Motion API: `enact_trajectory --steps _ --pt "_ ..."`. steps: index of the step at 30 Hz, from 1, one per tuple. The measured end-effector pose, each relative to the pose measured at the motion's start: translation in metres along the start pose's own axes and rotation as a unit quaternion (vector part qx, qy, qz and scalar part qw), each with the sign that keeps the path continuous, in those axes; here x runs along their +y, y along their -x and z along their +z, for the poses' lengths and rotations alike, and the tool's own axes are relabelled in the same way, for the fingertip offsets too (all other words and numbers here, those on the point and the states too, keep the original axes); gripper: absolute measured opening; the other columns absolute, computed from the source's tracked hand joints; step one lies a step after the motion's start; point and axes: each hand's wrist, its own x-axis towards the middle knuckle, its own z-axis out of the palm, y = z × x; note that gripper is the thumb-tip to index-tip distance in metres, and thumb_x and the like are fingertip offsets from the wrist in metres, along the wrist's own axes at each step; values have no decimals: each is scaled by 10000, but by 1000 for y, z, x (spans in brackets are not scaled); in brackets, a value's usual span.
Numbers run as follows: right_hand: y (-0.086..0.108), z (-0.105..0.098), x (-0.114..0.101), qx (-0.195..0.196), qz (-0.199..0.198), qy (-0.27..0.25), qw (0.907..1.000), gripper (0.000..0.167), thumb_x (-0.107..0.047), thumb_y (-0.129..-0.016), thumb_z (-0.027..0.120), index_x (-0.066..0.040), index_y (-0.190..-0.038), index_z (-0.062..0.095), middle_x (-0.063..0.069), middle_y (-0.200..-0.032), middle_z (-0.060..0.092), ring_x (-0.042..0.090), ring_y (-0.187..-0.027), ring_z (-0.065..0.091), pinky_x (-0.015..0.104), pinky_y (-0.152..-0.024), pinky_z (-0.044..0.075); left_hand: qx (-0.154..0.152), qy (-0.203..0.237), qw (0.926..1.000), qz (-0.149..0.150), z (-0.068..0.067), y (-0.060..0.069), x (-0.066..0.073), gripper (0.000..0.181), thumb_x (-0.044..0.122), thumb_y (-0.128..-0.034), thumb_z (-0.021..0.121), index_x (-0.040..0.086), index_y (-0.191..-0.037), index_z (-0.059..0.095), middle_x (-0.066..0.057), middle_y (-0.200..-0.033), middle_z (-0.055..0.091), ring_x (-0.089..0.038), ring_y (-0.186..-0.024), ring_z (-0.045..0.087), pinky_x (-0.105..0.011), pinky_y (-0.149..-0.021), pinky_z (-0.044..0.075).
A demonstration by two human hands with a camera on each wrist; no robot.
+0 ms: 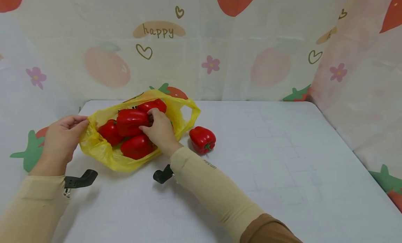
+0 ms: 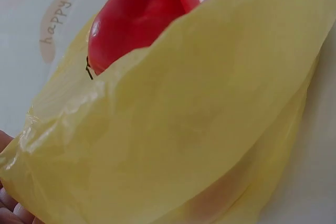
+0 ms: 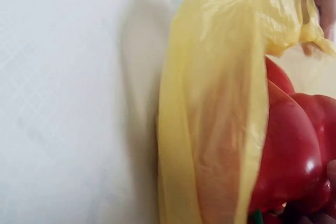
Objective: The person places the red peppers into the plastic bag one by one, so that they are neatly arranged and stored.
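Note:
A yellow plastic bag (image 1: 117, 162) lies on its base with its mouth spread, and several red bell peppers (image 1: 138, 147) fill it. My left hand (image 1: 64, 134) pinches the bag's left rim between thumb and fingers. Reaching into the bag's mouth, my right hand (image 1: 160, 129) grips the end of one red bell pepper (image 1: 130, 122) on top of the others. That pepper (image 2: 131, 24) shows above the bag's edge in the left wrist view, with fingertips on it. In the right wrist view the bag wall (image 3: 210, 119) hides part of the peppers.
A single red bell pepper (image 1: 202, 140) sits outside the bag, just to its right, stem facing the front. The white tabletop (image 1: 282, 159) extends to the right. A printed cloth (image 1: 232, 44) hangs behind the table. Black wrist mounts (image 1: 82, 179) stick out from both wrists.

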Motion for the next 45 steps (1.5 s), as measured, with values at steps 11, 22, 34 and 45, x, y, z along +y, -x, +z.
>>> enact_trajectory --steps 11,22,34,45 --pt "-1 -30 3 39 -119 -244 9996 363 -281 -802 705 -182 -1100 524 -45 -1066 567 104 -956 536 197 -801 482 -60 95 9999 -47 0 3 2 532 503 -882 479 118 -1246 525 32 -1075 523 -113 -911 484 -79 -656 458" --pt "3 -88 6 -360 -209 -51 9991 373 -310 -815 687 -187 -1152 585 -23 -1138 599 128 -1052 539 238 -849 473 -96 65 9999 -39 1 4 1 541 511 -882 469 118 -1250 518 44 -1076 527 -124 -932 481 -73 -659 453" --pt "25 -152 49 -185 133 300 9993 408 -341 -826 666 -188 -1192 571 -21 -1175 579 157 -1095 519 297 -915 445 -28 108 9999 53 2 3 -2 509 494 -886 476 121 -1228 533 73 -1042 529 -116 -908 485 -65 -659 446" --pt "58 -152 99 -102 533 213 9983 603 -410 -767 707 -208 -1290 484 -4 -1264 506 225 -1169 468 387 -947 427 -50 -11 10000 40 4 2 -1 534 505 -888 461 118 -1251 521 46 -1080 531 -119 -916 487 -66 -656 446"
